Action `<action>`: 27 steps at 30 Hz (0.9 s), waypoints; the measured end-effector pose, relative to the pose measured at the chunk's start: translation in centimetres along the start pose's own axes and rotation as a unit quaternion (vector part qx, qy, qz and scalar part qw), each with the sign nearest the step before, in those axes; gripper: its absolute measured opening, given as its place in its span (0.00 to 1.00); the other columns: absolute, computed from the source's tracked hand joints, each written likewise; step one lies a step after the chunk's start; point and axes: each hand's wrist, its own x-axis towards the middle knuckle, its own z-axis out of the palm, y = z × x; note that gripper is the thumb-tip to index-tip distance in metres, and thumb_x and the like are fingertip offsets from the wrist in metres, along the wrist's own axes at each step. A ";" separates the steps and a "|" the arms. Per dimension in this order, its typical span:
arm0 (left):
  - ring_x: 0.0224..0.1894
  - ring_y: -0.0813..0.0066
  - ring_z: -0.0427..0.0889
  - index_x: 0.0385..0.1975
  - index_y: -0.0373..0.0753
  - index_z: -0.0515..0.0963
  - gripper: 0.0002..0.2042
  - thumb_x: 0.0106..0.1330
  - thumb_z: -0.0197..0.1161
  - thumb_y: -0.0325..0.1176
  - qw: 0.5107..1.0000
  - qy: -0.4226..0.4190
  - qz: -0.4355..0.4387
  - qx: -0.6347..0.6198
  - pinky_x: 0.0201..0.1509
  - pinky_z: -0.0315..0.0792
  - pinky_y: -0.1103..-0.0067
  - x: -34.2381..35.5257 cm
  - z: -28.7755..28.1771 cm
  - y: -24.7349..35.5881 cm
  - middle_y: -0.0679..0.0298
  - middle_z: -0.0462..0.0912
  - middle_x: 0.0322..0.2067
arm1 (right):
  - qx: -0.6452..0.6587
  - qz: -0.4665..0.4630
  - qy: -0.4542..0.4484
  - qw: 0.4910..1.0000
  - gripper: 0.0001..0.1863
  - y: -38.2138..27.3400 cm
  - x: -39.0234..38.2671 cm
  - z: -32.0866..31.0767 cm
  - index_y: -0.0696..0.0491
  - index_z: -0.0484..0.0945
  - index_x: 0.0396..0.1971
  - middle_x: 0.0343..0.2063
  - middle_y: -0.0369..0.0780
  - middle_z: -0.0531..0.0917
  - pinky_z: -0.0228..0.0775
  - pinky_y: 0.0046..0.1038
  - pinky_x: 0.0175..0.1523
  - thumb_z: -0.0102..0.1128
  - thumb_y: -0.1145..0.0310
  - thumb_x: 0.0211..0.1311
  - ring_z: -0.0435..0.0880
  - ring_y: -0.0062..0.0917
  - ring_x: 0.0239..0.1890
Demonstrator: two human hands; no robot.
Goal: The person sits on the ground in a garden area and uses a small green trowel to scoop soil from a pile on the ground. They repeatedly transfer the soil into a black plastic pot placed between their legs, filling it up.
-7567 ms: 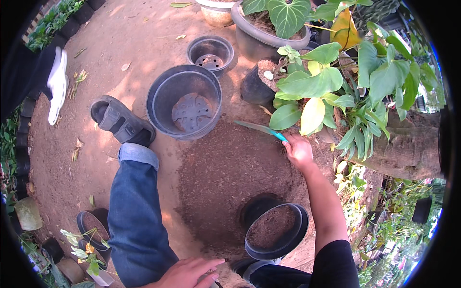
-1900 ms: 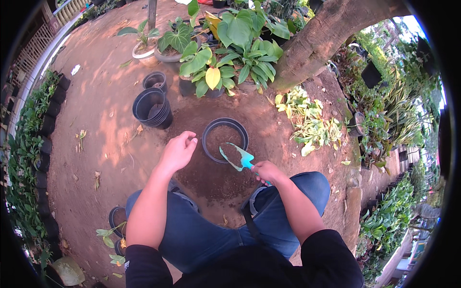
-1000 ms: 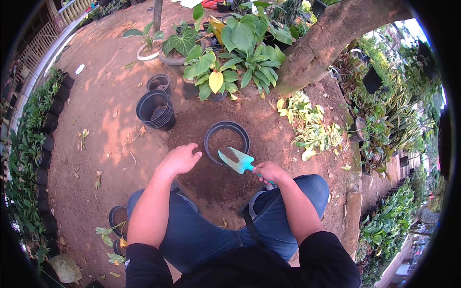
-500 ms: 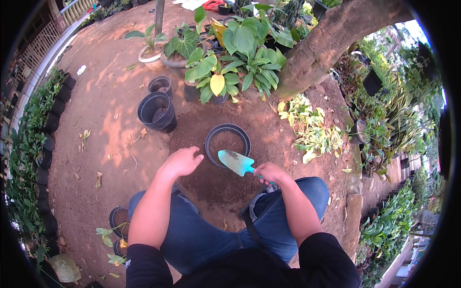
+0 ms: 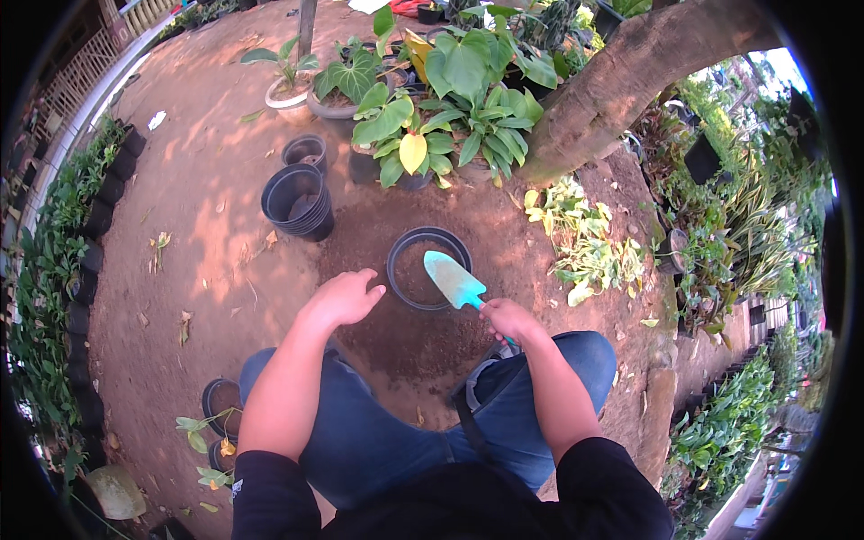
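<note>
fingers of our right hand [image 5: 506,321] grip the turquoise pointed trowel [image 5: 453,279] above the near right rim of the round black plastic pot [image 5: 392,268]; our left hand [image 5: 346,299], fingers loosely spread, hovers by its left edge.

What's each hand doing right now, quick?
Left hand: open, nothing seen in it.
Right hand: closed, holding a turquoise leaf-shaped trowel by its handle.

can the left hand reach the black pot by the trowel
Probably yes: the left hand looks open near the black pot, nothing visible between them; the trowel in the right hand leaves its left rim free.
</note>
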 end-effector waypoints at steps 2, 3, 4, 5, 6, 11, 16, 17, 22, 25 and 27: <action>0.43 0.55 0.79 0.54 0.34 0.66 0.23 0.65 0.50 0.43 1.000 -0.006 -0.001 0.008 0.48 0.70 0.68 -0.3 -0.1 0.4 0.49 0.80 0.38 | 0.014 0.013 0.000 1.000 0.16 0.3 0.5 -0.4 0.54 0.74 0.32 0.15 0.33 0.71 0.58 0.24 0.16 0.48 0.55 0.63 0.69 0.19 0.14; 0.43 0.54 0.78 0.54 0.34 0.66 0.23 0.65 0.50 0.43 1.000 -0.009 -0.003 0.014 0.48 0.70 0.68 -0.3 -0.2 0.6 0.50 0.80 0.38 | 0.054 0.011 -0.015 0.998 0.16 0.1 0.4 -0.5 0.54 0.73 0.31 0.15 0.33 0.71 0.58 0.24 0.16 0.47 0.55 0.64 0.68 0.19 0.13; 0.44 0.54 0.78 0.54 0.34 0.66 0.23 0.65 0.50 0.43 1.000 -0.011 -0.004 0.020 0.48 0.70 0.68 -0.4 -0.2 0.7 0.50 0.81 0.38 | 0.094 0.009 -0.030 0.995 0.16 -0.1 0.2 -0.5 0.54 0.72 0.31 0.15 0.33 0.71 0.58 0.24 0.16 0.46 0.55 0.65 0.68 0.19 0.13; 0.44 0.54 0.78 0.54 0.34 0.66 0.23 0.65 0.50 0.43 1.000 -0.010 -0.003 0.024 0.49 0.70 0.68 -0.4 -0.1 0.6 0.50 0.80 0.38 | 0.134 0.007 -0.046 0.990 0.16 -0.2 0.2 -0.3 0.53 0.72 0.30 0.16 0.33 0.71 0.58 0.24 0.16 0.45 0.54 0.65 0.67 0.19 0.13; 0.44 0.54 0.78 0.54 0.34 0.66 0.23 0.65 0.50 0.43 1.000 -0.011 -0.002 0.027 0.49 0.70 0.68 -0.5 0.0 0.7 0.50 0.80 0.39 | 0.204 0.005 -0.021 0.979 0.16 -0.2 0.2 0.0 0.53 0.71 0.30 0.15 0.33 0.71 0.59 0.25 0.16 0.44 0.54 0.66 0.67 0.20 0.12; 0.46 0.54 0.77 0.55 0.35 0.66 0.23 0.65 0.49 0.43 0.999 -0.037 -0.008 0.017 0.50 0.69 0.68 -0.7 -0.2 1.8 0.50 0.80 0.40 | 0.404 0.042 0.009 0.914 0.18 0.4 1.4 1.2 0.51 0.66 0.29 0.14 0.33 0.68 0.60 0.27 0.18 0.39 0.51 0.67 0.66 0.22 0.12; 0.45 0.54 0.77 0.55 0.35 0.66 0.23 0.65 0.49 0.43 0.999 -0.031 -0.017 0.037 0.49 0.69 0.67 -0.6 -0.3 1.4 0.50 0.80 0.39 | 0.398 0.068 0.007 0.915 0.18 0.1 1.6 1.3 0.51 0.65 0.28 0.13 0.34 0.67 0.60 0.28 0.18 0.37 0.51 0.67 0.64 0.23 0.12; 0.45 0.54 0.77 0.55 0.35 0.66 0.23 0.65 0.49 0.43 0.999 -0.030 -0.017 0.031 0.49 0.69 0.67 -0.5 -0.3 1.4 0.50 0.80 0.39 | 0.416 0.074 0.042 0.905 0.18 0.0 1.6 1.6 0.50 0.64 0.28 0.13 0.34 0.67 0.59 0.29 0.18 0.37 0.51 0.67 0.64 0.23 0.11; 0.44 0.54 0.78 0.56 0.36 0.66 0.23 0.65 0.49 0.43 0.998 -0.043 -0.037 0.024 0.49 0.69 0.67 -0.2 -0.4 1.5 0.51 0.80 0.38 | 0.408 0.090 -0.006 0.909 0.18 0.4 1.9 1.2 0.50 0.63 0.28 0.14 0.34 0.66 0.59 0.29 0.17 0.36 0.50 0.67 0.64 0.23 0.12; 0.44 0.54 0.78 0.56 0.37 0.66 0.23 0.65 0.50 0.43 0.998 -0.047 -0.042 0.022 0.49 0.70 0.67 -0.1 -0.4 1.8 0.51 0.81 0.38 | 0.456 0.103 0.036 0.883 0.18 0.5 1.5 2.2 0.50 0.63 0.28 0.14 0.33 0.65 0.59 0.28 0.17 0.35 0.50 0.67 0.63 0.22 0.12; 0.44 0.54 0.78 0.56 0.37 0.66 0.23 0.65 0.50 0.43 0.998 -0.043 -0.028 0.027 0.49 0.70 0.68 0.2 -0.2 1.5 0.51 0.81 0.38 | 0.455 0.109 -0.009 0.884 0.18 0.5 1.7 2.0 0.49 0.63 0.27 0.13 0.32 0.65 0.58 0.26 0.18 0.36 0.50 0.67 0.62 0.20 0.12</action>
